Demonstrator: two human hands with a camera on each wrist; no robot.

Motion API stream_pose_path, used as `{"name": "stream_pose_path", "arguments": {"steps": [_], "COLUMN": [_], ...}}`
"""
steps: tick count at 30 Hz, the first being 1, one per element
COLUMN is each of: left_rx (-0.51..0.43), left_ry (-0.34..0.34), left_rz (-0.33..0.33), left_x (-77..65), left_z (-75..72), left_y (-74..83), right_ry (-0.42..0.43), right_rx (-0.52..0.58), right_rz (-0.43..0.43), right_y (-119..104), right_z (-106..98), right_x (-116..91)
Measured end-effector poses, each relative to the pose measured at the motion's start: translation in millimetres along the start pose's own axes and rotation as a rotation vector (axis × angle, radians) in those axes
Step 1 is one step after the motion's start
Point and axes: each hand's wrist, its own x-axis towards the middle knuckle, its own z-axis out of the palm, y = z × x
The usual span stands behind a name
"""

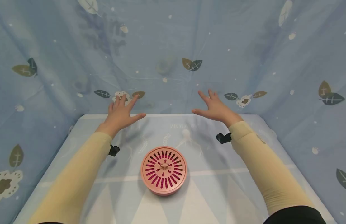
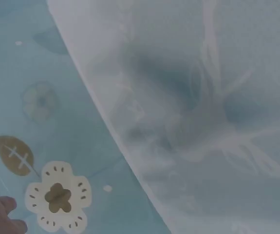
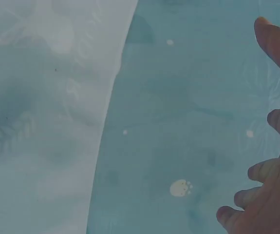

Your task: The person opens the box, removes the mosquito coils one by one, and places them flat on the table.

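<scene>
A round pink box [image 1: 163, 170] stands on the table, its lid pierced by a ring of radial slots and fitted with a small loop handle in the middle. Through the slots a deep magenta shows. Beyond the box to the left, my left hand [image 1: 120, 112] hovers with fingers spread, holding nothing. My right hand [image 1: 216, 109] is likewise raised on the far right side, thumb and fingers apart, with nothing in it. In the left wrist view only a few fingertips [image 2: 8, 214] appear at the lower left. The right wrist view shows spread fingers [image 3: 276, 46] along its right side.
The table [image 1: 206, 196] wears a pale cloth with white triangles and a faint printed design. Blue curtains [image 1: 161, 40] patterned with leaves and flowers rise behind it and on both sides. A small black device [image 1: 224, 138] sits at the right wrist, another [image 1: 114, 151] at the left.
</scene>
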Motion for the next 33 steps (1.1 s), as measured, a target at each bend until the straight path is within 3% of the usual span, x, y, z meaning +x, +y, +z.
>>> {"name": "stream_pose_path", "arguments": {"steps": [14, 26, 33], "left_rx": [-0.153, -0.275, -0.322], "left_ry": [0.069, 0.152, 0.152], "left_rz": [0.123, 0.197, 0.223], "left_x": [-56.6, -96.4, -132.1], "left_z": [18.6, 38.9, 53.9], "left_y": [9.1, 27.8, 37.6], "right_ry": [0.026, 0.038, 0.045], "right_rx": [0.079, 0.140, 0.173], "right_rz": [-0.107, -0.172, -0.217], "right_y": [-21, -18, -21], "right_z": [30, 47, 72], "right_x": [-49, -92, -120]}}
